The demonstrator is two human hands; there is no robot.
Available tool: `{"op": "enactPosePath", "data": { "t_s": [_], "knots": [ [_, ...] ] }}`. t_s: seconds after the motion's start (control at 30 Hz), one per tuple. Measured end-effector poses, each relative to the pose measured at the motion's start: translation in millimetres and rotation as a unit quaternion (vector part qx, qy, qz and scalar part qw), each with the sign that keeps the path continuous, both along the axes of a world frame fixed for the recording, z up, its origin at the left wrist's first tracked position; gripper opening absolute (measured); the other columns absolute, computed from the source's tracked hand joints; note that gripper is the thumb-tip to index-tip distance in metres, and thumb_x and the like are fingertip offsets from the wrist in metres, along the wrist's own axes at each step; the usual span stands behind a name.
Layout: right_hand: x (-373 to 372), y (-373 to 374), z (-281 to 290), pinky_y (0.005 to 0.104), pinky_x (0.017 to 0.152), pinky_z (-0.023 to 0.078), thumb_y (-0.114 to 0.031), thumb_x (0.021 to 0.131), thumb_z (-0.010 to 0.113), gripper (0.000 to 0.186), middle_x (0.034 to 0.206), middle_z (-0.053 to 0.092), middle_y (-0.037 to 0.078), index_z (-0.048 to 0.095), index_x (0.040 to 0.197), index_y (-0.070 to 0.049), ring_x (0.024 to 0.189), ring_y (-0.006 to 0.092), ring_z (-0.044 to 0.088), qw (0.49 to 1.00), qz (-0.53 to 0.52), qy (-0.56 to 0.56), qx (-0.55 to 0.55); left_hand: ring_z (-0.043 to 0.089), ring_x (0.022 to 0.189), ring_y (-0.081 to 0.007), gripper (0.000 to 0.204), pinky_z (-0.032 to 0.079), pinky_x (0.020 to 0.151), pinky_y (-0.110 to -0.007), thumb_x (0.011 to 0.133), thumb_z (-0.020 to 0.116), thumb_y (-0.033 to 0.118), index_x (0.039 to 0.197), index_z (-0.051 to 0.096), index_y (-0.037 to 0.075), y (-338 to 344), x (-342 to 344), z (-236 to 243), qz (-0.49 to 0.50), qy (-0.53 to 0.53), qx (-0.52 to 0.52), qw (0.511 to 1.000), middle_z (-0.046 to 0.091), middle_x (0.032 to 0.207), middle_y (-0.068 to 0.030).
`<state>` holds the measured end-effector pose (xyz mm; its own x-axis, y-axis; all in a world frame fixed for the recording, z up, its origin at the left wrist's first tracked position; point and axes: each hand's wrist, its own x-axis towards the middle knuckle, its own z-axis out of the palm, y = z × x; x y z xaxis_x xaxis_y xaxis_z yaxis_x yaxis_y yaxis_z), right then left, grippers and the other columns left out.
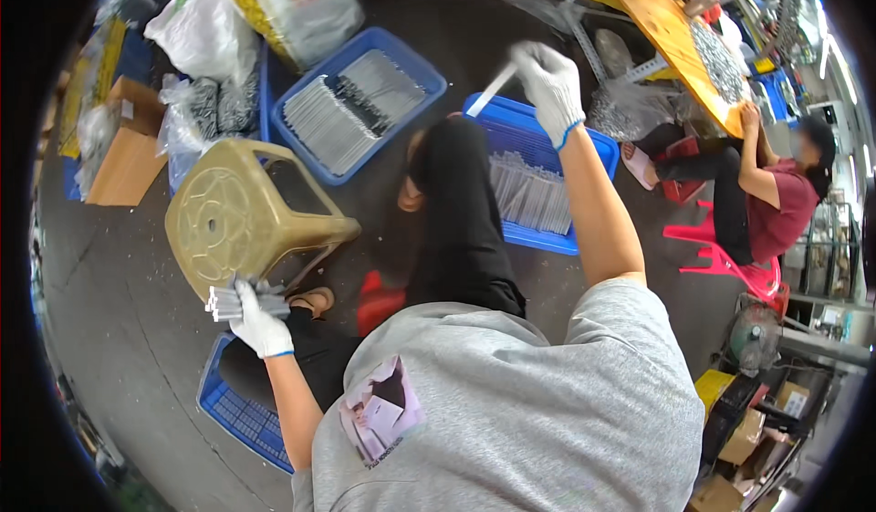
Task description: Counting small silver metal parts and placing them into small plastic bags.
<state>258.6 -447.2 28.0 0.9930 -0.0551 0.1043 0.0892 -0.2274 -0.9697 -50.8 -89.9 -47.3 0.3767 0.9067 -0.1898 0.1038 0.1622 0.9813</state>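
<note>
My left hand (260,329), in a white knit glove with a blue cuff, is closed round a bundle of thin grey-white rods (222,305) beside the olive plastic stool (214,224). Out ahead, my right hand (551,85), gloved the same way and slightly blurred, pinches a single pale rod (492,91). Below that hand is a blue basket (540,236) holding many similar rods (527,193). Another blue crate (425,65), left of it, contains rows of rods with dark parts among them.
An empty-looking blue basket (239,412) stands by my left leg. Plastic bags (201,28) and a cardboard box (130,147) lie far left. At right, a person (776,188) sits on a pink stool (730,256) at a wooden table (671,42); a fan (755,337) stands behind.
</note>
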Motion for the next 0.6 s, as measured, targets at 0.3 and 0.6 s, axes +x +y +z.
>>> {"op": "enactPosePath", "data": {
  "t_s": [0.3,0.6],
  "knots": [
    [-63,-162,-258,0.0275,0.055,0.043,-0.022,0.077,0.064,0.018,0.061,0.060,0.002,0.070,0.072,-0.005,0.054,0.0131,0.050,0.940,-0.059,0.240,-0.234,0.059,0.071,-0.0132,0.017,0.050,0.069,-0.026,0.093,0.064,0.019,0.103,0.061,0.007,34,-36,-97,0.005,-0.183,-0.252,0.950,0.063,0.081,-0.0037],
    [-57,-175,-291,0.0290,0.052,0.045,-0.025,0.076,0.068,0.027,0.066,0.065,0.008,0.073,0.083,0.000,0.054,0.0175,0.057,0.912,-0.100,0.308,-0.253,0.060,0.069,-0.0163,0.016,0.052,0.067,-0.030,0.091,0.066,0.020,0.102,0.060,0.009,18,-42,-90,-0.004,-0.294,-0.318,0.901,0.061,0.082,-0.0040]
  ]
}}
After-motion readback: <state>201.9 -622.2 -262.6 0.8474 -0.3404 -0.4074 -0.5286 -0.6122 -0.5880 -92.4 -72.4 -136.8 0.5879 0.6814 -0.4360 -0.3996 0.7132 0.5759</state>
